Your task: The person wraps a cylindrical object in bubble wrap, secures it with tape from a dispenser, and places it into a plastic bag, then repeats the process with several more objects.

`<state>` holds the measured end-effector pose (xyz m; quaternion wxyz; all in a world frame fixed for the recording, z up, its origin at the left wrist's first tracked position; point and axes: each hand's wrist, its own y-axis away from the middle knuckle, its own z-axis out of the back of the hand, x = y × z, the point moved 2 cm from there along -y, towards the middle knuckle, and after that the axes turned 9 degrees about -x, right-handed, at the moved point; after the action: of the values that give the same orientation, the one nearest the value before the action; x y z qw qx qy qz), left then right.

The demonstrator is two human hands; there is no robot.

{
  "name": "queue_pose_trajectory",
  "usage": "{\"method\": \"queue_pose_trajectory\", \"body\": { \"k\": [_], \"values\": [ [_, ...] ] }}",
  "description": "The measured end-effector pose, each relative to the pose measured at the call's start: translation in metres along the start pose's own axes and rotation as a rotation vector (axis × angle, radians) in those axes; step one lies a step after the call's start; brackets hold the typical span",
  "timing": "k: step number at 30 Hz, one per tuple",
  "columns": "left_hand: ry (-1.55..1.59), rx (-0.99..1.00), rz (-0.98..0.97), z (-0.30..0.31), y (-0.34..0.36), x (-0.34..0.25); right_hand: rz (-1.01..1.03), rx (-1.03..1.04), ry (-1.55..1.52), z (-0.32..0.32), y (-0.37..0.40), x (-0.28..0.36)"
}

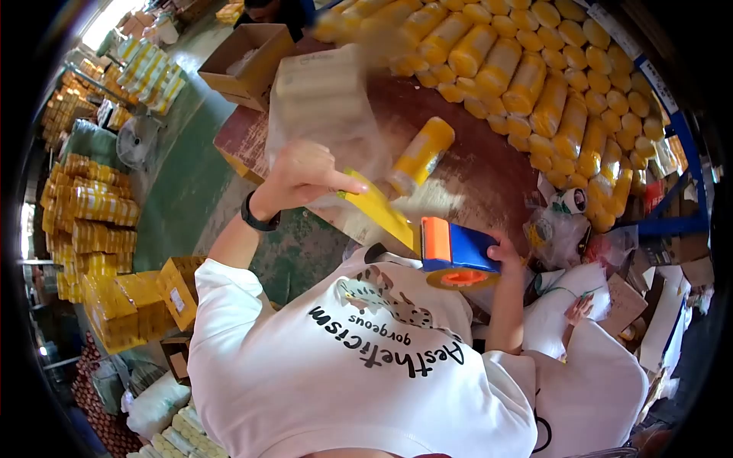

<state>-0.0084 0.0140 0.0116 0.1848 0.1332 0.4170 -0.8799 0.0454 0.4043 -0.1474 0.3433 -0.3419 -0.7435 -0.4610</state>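
My right hand (pixel 505 254) grips a blue and orange tape dispenser (pixel 467 252) in front of my chest. A strip of yellow packing tape (pixel 382 210) stretches from the dispenser to my left hand (pixel 309 174), which wears a dark wristband. My left fingers are closed at the strip's end, the index finger pointing along it. Just beyond that hand stands a clear plastic bag (pixel 324 126) with pale, roll-shaped packs inside. Beside the bag, a yellow-wrapped roll (pixel 422 155) lies on the worn reddish table (pixel 477 168).
An open cardboard box (pixel 248 65) stands past the bag, near a person in dark clothes (pixel 282 14). Yellow-wrapped rolls (pixel 527 76) are piled high at the far right beside a blue rack (pixel 672 225). A fan (pixel 138 142) and taped cartons (pixel 126 305) are at left.
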Motion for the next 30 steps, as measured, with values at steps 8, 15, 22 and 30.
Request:
{"method": "queue_pose_trajectory", "body": {
  "k": [8,15,22,30],
  "values": [
    [0.35,-0.057,0.581,-0.036,0.029,0.028,0.107,-0.22,0.048,0.032,0.012,-0.014],
    [0.323,-0.001,0.88,-0.082,0.024,0.106,0.076,-0.337,0.352,-0.038,-0.004,-0.026],
    [0.167,0.218,0.623,-0.145,-0.041,0.196,-0.024,-0.454,-0.045,-0.099,-0.026,-0.075],
    [0.261,0.465,0.564,-0.2,-0.055,0.252,0.036,-0.65,-0.01,-0.131,-0.06,-0.084]
  ]
}}
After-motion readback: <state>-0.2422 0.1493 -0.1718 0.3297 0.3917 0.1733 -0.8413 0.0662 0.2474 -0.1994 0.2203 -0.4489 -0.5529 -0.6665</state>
